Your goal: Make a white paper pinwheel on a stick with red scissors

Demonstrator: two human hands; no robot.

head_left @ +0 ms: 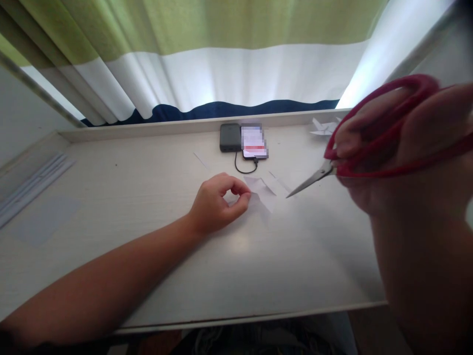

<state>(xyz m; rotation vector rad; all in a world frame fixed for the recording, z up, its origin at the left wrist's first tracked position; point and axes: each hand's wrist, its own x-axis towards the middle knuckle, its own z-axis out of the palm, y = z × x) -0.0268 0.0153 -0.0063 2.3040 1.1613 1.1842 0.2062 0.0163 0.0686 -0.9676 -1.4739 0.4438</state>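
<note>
Well, nearest my remote view, the right hand (430, 118) is holding the scissors (325, 169) above the bench (229, 281), its fingers wrapping the red handles, the blades appearing closed and pointing down to the left. Farther off, the left hand (219, 204) is pinching the edge of a thin white paper piece (263, 190) between thumb and forefinger; the paper is lying just right of those fingers, apart from the blade tip. For good handling, I am favouring a light, firm pinch so that the sheet is not creasing, and a tip that is pointing clear of the left fingers. Beyond, a narrow paper strip (280, 182) is lying near the tip. Farther back, a short cable (246, 172) is linking a dark power bank (230, 138) to a phone (253, 141), and a folded paper shape (325, 129) is sitting toward the right. I am making out no container, so I am reporting no contents. Farthest away, a green and white curtain (221, 74) is hanging.
</note>
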